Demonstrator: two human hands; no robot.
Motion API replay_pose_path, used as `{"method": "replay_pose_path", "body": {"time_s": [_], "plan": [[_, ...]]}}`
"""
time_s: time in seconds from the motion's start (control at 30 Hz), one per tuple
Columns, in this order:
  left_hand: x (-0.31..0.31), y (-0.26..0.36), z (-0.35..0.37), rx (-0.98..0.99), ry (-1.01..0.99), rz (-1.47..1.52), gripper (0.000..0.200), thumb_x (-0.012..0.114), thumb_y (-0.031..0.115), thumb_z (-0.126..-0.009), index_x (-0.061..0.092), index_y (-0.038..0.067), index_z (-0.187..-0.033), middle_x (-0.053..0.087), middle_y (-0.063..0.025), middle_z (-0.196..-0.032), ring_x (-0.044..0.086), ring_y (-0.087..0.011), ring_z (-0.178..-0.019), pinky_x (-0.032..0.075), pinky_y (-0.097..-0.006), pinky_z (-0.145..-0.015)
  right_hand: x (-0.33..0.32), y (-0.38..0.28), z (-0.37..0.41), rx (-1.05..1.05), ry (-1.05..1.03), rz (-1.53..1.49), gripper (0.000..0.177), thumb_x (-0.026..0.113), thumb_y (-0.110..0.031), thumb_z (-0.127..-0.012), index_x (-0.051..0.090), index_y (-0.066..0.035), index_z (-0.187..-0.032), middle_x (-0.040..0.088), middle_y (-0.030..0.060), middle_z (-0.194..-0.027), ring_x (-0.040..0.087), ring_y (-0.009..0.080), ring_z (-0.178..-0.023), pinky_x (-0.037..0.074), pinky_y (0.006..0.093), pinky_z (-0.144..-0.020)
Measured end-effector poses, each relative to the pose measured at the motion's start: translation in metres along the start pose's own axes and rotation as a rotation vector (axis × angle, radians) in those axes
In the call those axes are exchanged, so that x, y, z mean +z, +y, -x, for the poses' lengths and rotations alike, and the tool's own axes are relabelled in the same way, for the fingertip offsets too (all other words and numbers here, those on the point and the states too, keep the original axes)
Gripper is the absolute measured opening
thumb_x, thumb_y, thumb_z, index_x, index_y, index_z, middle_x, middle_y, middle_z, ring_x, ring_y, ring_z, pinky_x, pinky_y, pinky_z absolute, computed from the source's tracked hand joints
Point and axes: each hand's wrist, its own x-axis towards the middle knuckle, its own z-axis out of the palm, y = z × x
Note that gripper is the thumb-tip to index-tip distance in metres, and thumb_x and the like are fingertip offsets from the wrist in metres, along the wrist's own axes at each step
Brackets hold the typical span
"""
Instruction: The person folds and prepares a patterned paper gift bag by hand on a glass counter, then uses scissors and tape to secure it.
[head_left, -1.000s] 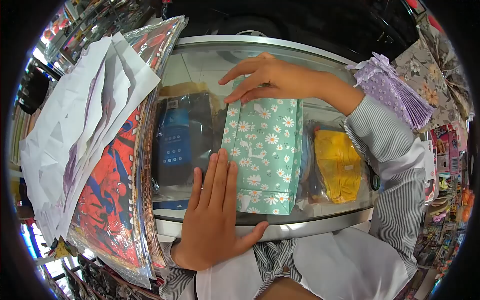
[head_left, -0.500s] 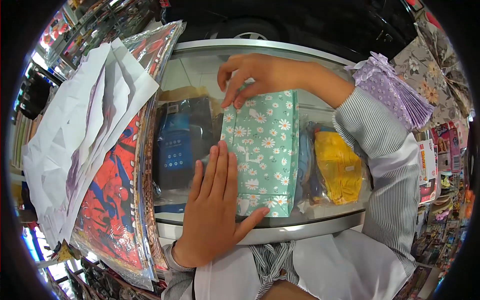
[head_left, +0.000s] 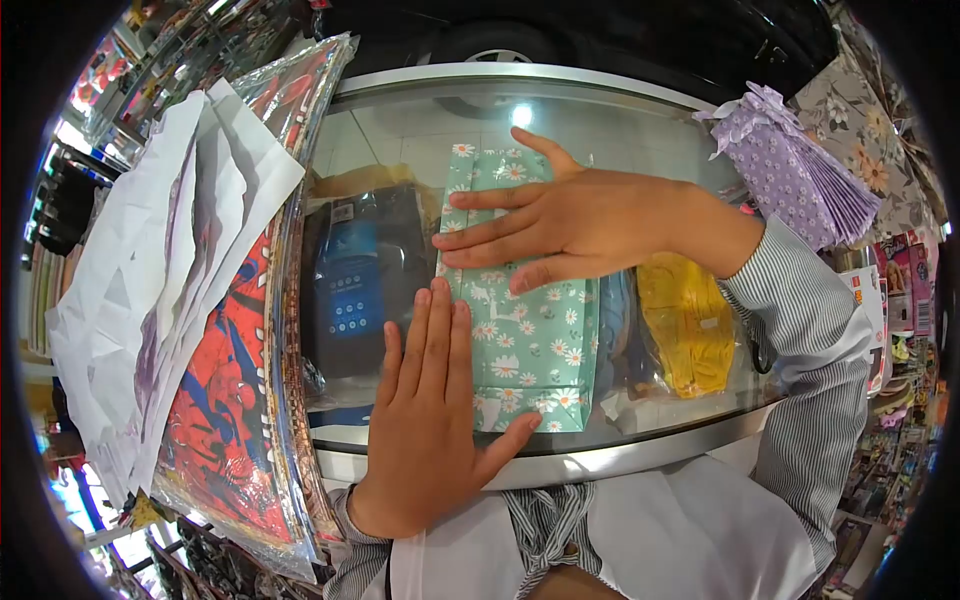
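Note:
A mint green paper bag with white daisies (head_left: 540,345) lies flat on the glass counter (head_left: 400,130), its long side running away from me. My left hand (head_left: 425,420) rests along its left edge, fingers straight and pointing away, thumb stretched over the lower end. Across the upper half lies my right hand (head_left: 570,220), its fingers spread and pointing left to the bag's left edge. Neither hand grips anything. My right hand and wrist hide part of the bag's upper right.
Left stands a stack of plastic-wrapped Spider-Man bags (head_left: 230,400) with crumpled white paper (head_left: 125,290) on top. Under the glass are a dark packet (head_left: 360,280) and a yellow packaged item (head_left: 685,330). A pleated purple floral bag (head_left: 790,170) sits at the right.
My right hand has come down from the bag's far left corner toward me, going from curled fingers to spread ones laid across the bag. My left hand stays in place.

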Motion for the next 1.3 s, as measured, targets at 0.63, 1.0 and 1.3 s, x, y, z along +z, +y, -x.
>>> {"method": "replay_pose_path", "body": {"time_s": [0.63, 1.0, 1.3], "plan": [[0.004, 0.000, 0.002, 0.022, 0.085, -0.042, 0.088, 0.060, 0.046, -0.082, 0.024, -0.012, -0.138, 0.023, -0.0304, -0.146, 0.020, -0.0431, -0.138, 0.018, -0.0528, -0.110, -0.012, 0.045, -0.029, 0.315, 0.023, -0.149, 0.059, 0.020, -0.058, -0.096, 0.033, -0.027, -0.144, 0.025, -0.0046, -0.151, 0.009, 0.0211, -0.143, -0.003, 0.0551, -0.113], [0.003, -0.001, 0.001, -0.101, 0.429, 0.183, 0.036, 0.059, 0.006, -0.085, 0.049, 0.001, -0.120, 0.052, -0.0183, -0.122, 0.050, -0.0314, -0.110, 0.038, -0.0391, -0.095, -0.053, -0.063, 0.030, 0.754, 0.063, -0.267, 0.053, 0.057, -0.028, -0.090, 0.034, 0.000, -0.128, 0.058, 0.0284, -0.099, 0.060, 0.0407, -0.095, 0.048, 0.0451, -0.080], [0.008, -0.011, 0.004, -0.193, 0.646, 0.658, 0.035, 0.053, 0.001, -0.089, 0.045, 0.002, -0.123, 0.063, -0.0115, -0.105, 0.059, -0.0147, -0.085, 0.046, -0.0255, -0.072, -0.003, -0.063, 0.054, 0.533, 0.702, -1.090, 0.076, 0.062, 0.004, -0.083, 0.014, -0.011, -0.140, 0.051, 0.0062, -0.091, 0.060, 0.0117, -0.076, 0.050, 0.0261, -0.063]]}}
